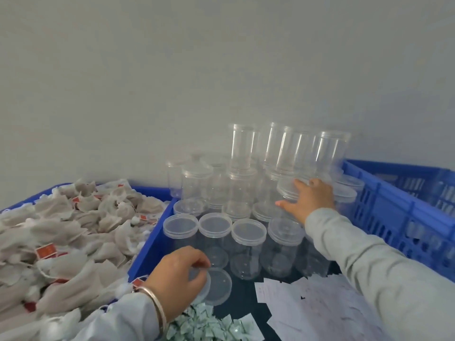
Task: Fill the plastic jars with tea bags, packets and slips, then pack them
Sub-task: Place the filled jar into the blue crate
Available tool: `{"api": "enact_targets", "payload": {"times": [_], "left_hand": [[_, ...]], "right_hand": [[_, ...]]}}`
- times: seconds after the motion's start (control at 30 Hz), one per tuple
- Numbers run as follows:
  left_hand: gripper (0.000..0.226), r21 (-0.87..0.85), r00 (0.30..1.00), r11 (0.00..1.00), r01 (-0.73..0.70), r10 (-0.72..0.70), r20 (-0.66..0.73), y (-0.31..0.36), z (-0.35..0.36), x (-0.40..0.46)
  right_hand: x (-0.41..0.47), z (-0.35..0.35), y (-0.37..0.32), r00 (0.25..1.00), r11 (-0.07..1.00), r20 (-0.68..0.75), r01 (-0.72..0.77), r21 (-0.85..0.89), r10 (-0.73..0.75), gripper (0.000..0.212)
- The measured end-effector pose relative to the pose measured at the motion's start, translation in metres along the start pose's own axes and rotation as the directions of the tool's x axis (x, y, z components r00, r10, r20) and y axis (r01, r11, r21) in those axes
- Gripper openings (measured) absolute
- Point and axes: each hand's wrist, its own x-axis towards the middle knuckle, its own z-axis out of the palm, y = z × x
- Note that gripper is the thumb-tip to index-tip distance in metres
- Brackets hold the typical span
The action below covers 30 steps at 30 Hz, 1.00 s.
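Reaching our right hand [310,198], fingers spread, onto a lidded jar [293,193] in the stack, our left hand [177,274] pinching a loose lid [202,284], tea bags [61,237] alongside.

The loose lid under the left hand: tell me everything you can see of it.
The loose lid is a round, shallow disc of clear, slightly frosted plastic with a raised rim. It lies flat on the dark tabletop, in front of the capped jars and off any jar. The left hand covers its left part, fingers curled over the edge as if pinching it. Green packets lie just in front of it.
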Motion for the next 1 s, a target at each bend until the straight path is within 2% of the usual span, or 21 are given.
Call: {"api": "enact_targets", "payload": {"times": [0.07, 0.13, 0.23, 0.3, 0.37, 0.43, 0.53, 0.63, 0.73, 0.8, 0.87, 1.0], "left_hand": [[0.028, 0.016, 1.0, 1.0, 0.001, -0.001, 0.025, -0.007, 0.001, -0.001], [0.031, 0.001, 1.0, 1.0, 0.006, -0.006, -0.008, -0.012, 0.0, -0.002], [0.034, -0.029, 0.999, 1.0, -0.006, 0.005, -0.046, -0.015, 0.0, -0.002], [0.035, -0.021, 0.998, 0.999, -0.042, 0.041, -0.041, -0.014, 0.001, -0.004], [0.033, -0.012, 0.996, 0.997, -0.078, 0.078, -0.046, -0.009, 0.001, -0.007], [0.037, -0.034, 0.988, 0.992, -0.122, 0.118, -0.1, -0.001, 0.002, -0.009], [0.064, -0.163, 0.958, 0.97, -0.182, 0.138, -0.25, 0.013, -0.001, -0.012], [0.086, -0.235, 0.939, 0.948, -0.214, 0.134, -0.316, 0.023, -0.006, -0.015], [0.1, -0.18, 0.966, 0.967, -0.182, 0.142, -0.215, 0.021, -0.008, -0.017], [0.11, -0.251, 0.998, 0.966, -0.053, 0.043, -0.046, 0.017, -0.012, -0.017], [0.121, -0.304, 0.996, 0.951, 0.06, -0.036, 0.084, 0.01, -0.012, -0.017], [0.121, -0.221, 0.986, 0.967, 0.127, -0.099, 0.132, 0.01, -0.008, -0.019]], "right_hand": [[-0.004, 0.002, -0.002, 0.998, 0.995, -0.069, 0.001, 0.099, 0.006, 0.088], [-0.008, 0.003, -0.006, 0.992, 0.971, -0.129, 0.025, 0.239, 0.006, 0.087], [-0.016, 0.003, -0.014, 0.984, 0.92, -0.161, 0.135, 0.368, -0.08, 0.087], [-0.025, 0.004, -0.022, 0.967, 0.896, -0.218, 0.21, 0.391, -0.132, 0.086], [-0.039, 0.002, -0.032, 0.929, 0.869, -0.329, 0.297, 0.396, -0.168, 0.084], [-0.056, -0.002, -0.046, 0.861, 0.803, -0.458, 0.427, 0.415, -0.221, 0.084], [-0.086, -0.006, -0.072, 0.758, 0.705, -0.569, 0.591, 0.393, -0.318, 0.09], [-0.116, 0.002, -0.09, 0.722, 0.616, -0.516, 0.679, 0.399, -0.461, 0.101], [-0.139, 0.019, -0.096, 0.657, 0.509, -0.424, 0.753, 0.418, -0.624, 0.11], [-0.148, 0.029, -0.098, 0.685, 0.462, -0.354, 0.707, 0.536, -0.637, 0.114], [-0.157, 0.037, -0.099, 0.718, 0.435, -0.304, 0.645, 0.628, -0.626, 0.116], [-0.164, 0.049, -0.089, 0.785, 0.422, -0.205, 0.511, 0.749, -0.585, 0.116]]}}
